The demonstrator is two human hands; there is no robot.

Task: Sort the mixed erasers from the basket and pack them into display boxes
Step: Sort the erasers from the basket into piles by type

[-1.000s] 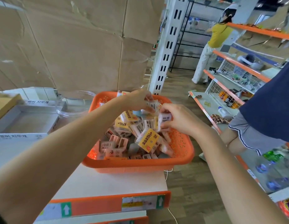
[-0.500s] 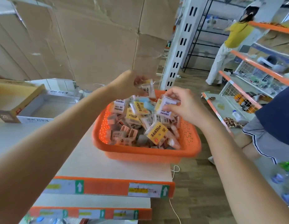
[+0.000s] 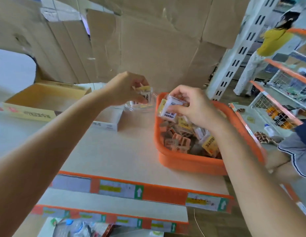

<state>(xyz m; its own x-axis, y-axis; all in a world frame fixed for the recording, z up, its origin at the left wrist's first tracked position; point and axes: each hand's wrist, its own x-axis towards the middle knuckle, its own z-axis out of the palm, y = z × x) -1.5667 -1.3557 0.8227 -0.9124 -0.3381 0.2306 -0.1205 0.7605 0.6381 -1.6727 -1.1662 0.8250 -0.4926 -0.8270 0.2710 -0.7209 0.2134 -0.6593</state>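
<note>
An orange basket (image 3: 188, 161) full of mixed wrapped erasers (image 3: 183, 141) sits on the white shelf top at the right. My left hand (image 3: 124, 89) holds a few small erasers (image 3: 145, 94) just left of the basket, above a clear plastic tub (image 3: 142, 108). My right hand (image 3: 195, 105) pinches a white 2B eraser (image 3: 171, 108) over the basket's far left corner. A white display box (image 3: 107, 120) lies open behind my left forearm, and a yellow display box (image 3: 41, 103) stands further left.
Cardboard sheets (image 3: 148, 48) wall off the back of the shelf. A white slotted upright (image 3: 234, 53) rises behind the basket. Another person's leg in grey shorts (image 3: 295, 151) is close at the right. A person in a yellow top (image 3: 268, 45) stands far back by orange-edged shelves.
My left hand has carried its erasers leftward out of the basket to above the clear tub. My right hand has stayed over the basket with the white eraser. The view has swung left.
</note>
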